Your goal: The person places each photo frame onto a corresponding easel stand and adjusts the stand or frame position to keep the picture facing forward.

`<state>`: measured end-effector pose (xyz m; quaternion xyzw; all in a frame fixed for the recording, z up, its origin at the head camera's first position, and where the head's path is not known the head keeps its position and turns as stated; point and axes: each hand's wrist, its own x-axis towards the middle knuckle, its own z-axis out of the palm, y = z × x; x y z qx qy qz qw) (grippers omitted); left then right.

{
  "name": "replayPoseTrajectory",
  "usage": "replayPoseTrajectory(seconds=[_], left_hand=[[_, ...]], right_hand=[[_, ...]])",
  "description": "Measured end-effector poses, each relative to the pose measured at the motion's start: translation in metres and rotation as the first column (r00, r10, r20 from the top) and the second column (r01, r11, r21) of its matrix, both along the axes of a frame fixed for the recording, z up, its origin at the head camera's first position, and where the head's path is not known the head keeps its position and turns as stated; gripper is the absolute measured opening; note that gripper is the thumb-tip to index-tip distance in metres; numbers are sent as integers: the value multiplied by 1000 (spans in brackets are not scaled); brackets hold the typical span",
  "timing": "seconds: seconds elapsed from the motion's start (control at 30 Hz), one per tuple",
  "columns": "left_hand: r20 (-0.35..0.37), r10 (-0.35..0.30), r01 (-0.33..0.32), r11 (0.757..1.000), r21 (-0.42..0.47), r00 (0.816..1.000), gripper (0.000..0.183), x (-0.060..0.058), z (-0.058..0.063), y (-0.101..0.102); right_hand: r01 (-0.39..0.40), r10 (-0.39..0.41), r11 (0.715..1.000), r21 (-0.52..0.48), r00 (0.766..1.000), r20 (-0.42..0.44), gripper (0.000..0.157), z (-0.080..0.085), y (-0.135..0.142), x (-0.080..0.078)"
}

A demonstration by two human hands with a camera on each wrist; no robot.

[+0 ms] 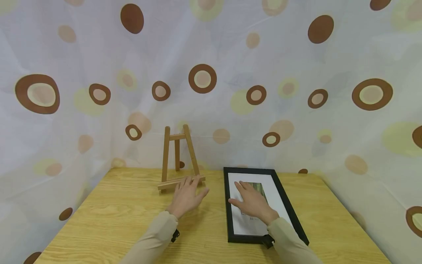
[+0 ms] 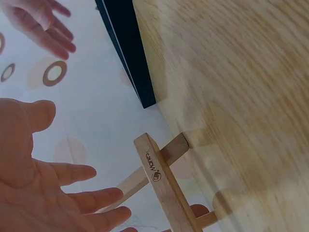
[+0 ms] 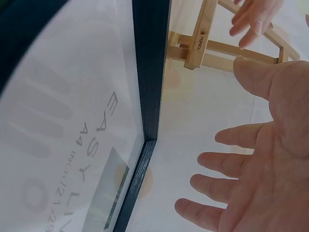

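A small wooden easel (image 1: 167, 157) stands upright toward the back of the table, its ledge (image 2: 161, 181) bearing a printed logo. My left hand (image 1: 187, 198) hovers in front of that ledge with fingers spread, holding nothing. To the right, a black picture frame (image 1: 226, 205) lies flat, with a white insert sheet carrying a small picture and "EASY LIV..." lettering (image 3: 99, 125) under its clear cover. Over the frame hangs my right hand (image 1: 252, 201), fingers extended and apart, its reflection showing in the cover. In the head view this hand hides part of the small picture.
The light wood-grain table (image 1: 108, 220) meets a white curtain (image 1: 227, 113) printed with brown and yellow circles at the back and sides. Dark straps (image 1: 175, 235) sit at both wrists. The frame's near edge lies beneath the right forearm.
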<state>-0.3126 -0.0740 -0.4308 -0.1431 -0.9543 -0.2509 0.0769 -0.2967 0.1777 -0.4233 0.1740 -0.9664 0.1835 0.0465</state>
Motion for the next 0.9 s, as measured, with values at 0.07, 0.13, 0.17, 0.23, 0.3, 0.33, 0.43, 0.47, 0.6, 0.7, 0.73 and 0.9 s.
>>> replayPoseTrajectory(seconds=[0.07,0.13,0.17,0.23,0.3,0.33,0.43,0.47,0.6,0.7,0.73,0.9], left_hand=[[15,-6,6,999,37,1000,72,0,-1,0],[37,-14,11,997,73,999,74,0,-3,0],[45,-22,18,996,91,999,74,0,-3,0],[64,-33,26,993,115,997,76,0,-5,1],[79,-43,32,991,129,996,78,1,-6,2],[83,-49,37,990,136,995,78,2,-7,3],[102,-73,54,984,171,992,78,3,-9,4],[108,-82,61,980,188,991,77,3,-10,4],[124,-112,76,962,261,986,73,2,-12,5],[152,-113,63,953,297,982,68,-1,-13,7],[173,-117,58,949,309,978,66,-1,-13,8],[271,-169,58,925,374,948,60,-1,-17,13]], right_hand=[[-1,1,1000,-12,1000,-2,70,-1,1,1],[2,-2,1000,-30,1000,-4,66,-1,2,1],[4,-5,999,-43,1000,-9,65,-1,3,1],[15,-16,998,-65,1000,-17,61,-2,4,1],[28,-31,996,-89,999,-28,56,-3,5,1],[32,-36,995,-97,999,-37,54,-4,6,1],[46,-52,992,-115,997,-56,49,-5,9,0],[44,-52,991,-123,997,-64,46,-4,10,0],[53,-63,982,-181,997,-53,39,-4,18,-1],[66,-69,971,-229,998,-7,34,-5,28,-3],[64,-64,969,-237,998,9,34,-5,32,-3],[77,-51,965,-252,993,109,35,-3,52,-2]])
